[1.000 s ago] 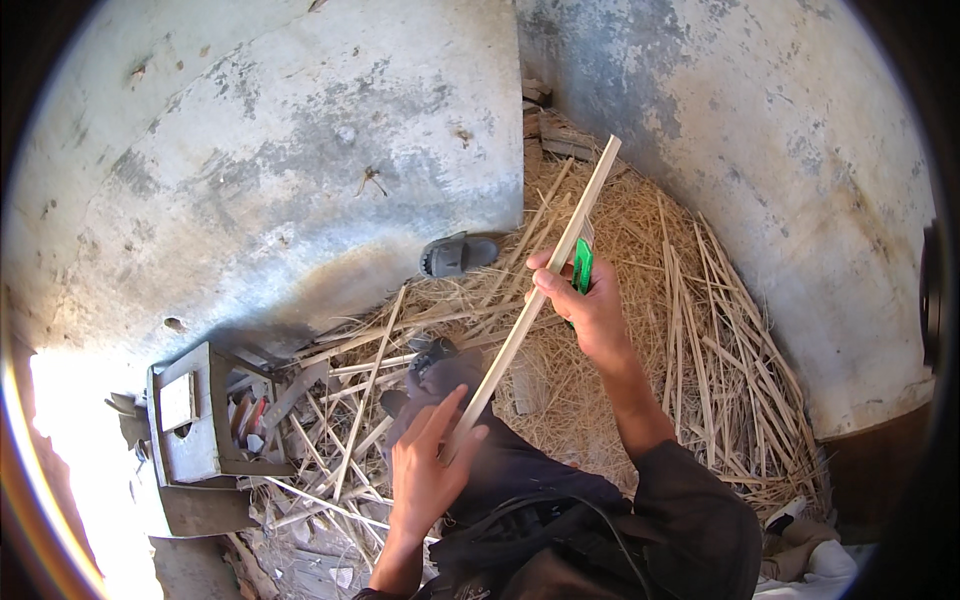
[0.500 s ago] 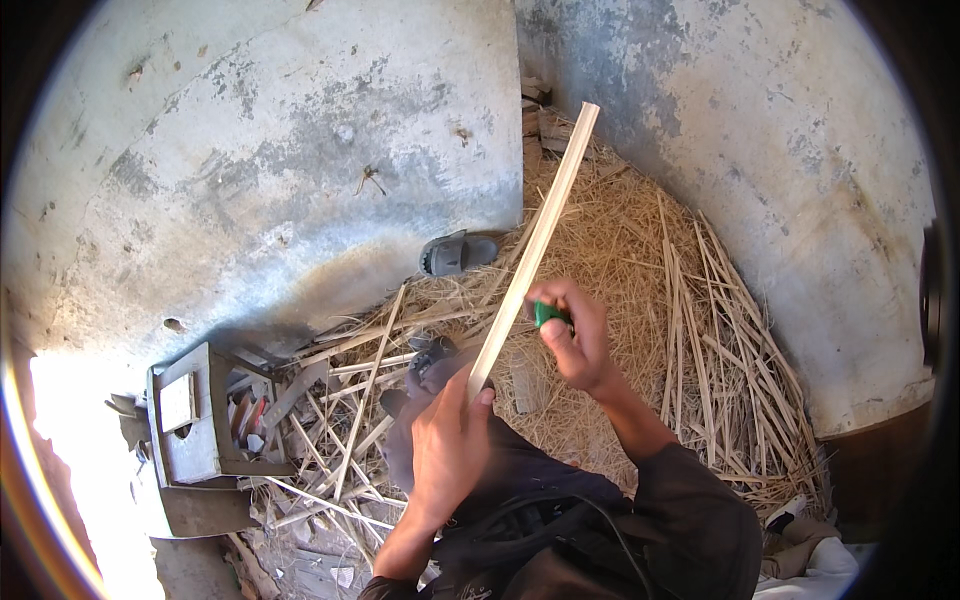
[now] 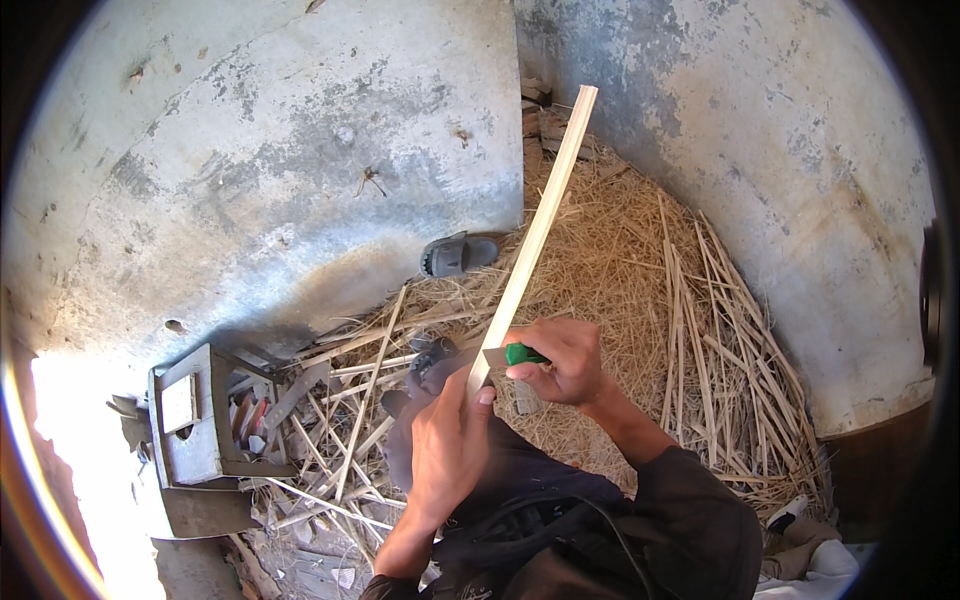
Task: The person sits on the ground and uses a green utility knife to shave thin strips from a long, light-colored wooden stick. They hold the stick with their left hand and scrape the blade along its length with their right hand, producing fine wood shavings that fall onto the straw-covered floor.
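My left hand [image 3: 447, 445] is closed round the lower end of a long pale wooden strip [image 3: 540, 225], which slants up and away to the right. In my right hand [image 3: 562, 362] is a knife [image 3: 522, 354] with a green handle. Its short blade lies against the strip just above my left thumb. The handle is partly covered by my fingers, and the strip's lowest end is hidden in my left palm.
Straw-like shavings [image 3: 610, 270] cover the floor ahead. Thin wooden strips [image 3: 735, 350] are heaped along the right wall, with more at the left. A grey slipper [image 3: 458, 255] lies by the wall. On the left stands a small wooden box [image 3: 205, 415] holding odds and ends.
My right hand has moved down and slightly left with the knife, bringing the blade onto the strip near my left hand. The strip's far end has risen slightly.
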Tool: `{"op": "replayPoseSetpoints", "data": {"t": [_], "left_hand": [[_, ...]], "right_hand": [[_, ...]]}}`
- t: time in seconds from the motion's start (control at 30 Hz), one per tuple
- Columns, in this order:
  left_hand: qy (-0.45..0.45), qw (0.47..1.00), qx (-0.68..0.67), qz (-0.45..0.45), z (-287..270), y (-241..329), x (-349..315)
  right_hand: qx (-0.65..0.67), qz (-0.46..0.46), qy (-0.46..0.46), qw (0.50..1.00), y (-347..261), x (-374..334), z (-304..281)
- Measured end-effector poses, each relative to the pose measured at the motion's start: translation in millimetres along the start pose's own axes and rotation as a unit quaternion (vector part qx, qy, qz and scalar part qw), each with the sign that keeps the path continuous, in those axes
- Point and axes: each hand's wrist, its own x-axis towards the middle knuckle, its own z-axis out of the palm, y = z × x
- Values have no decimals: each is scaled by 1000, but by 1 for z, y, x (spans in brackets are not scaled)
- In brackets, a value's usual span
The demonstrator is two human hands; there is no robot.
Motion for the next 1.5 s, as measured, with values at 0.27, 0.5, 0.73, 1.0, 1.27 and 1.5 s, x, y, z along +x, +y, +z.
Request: {"op": "replayPoseSetpoints", "data": {"t": [0.27, 0.5, 0.73, 1.0, 1.27, 1.5], "left_hand": [[-27, 999, -14, -37, -2, 6, -1], [-13, 1000, -12, -20, 1, 0, -4], [-15, 999, -5, -29, 1, 0, -5], [13, 1000, -27, -9, 4, 0, -6], [-29, 997, -41, -54, 1, -19, -34], [-15, 996, -52, -68, -2, -26, -45]], "right_hand": [[-44, -30, 30, 998, -1, 5, -1], [-81, -47, 45, 995, 3, 3, -1], [-119, -48, 25, 991, 3, 2, -9], [-92, -42, 58, 993, 12, -1, -9], [-127, 96, 120, 980, 57, 18, -41], [-112, 59, 95, 987, 53, 28, -38]]}}
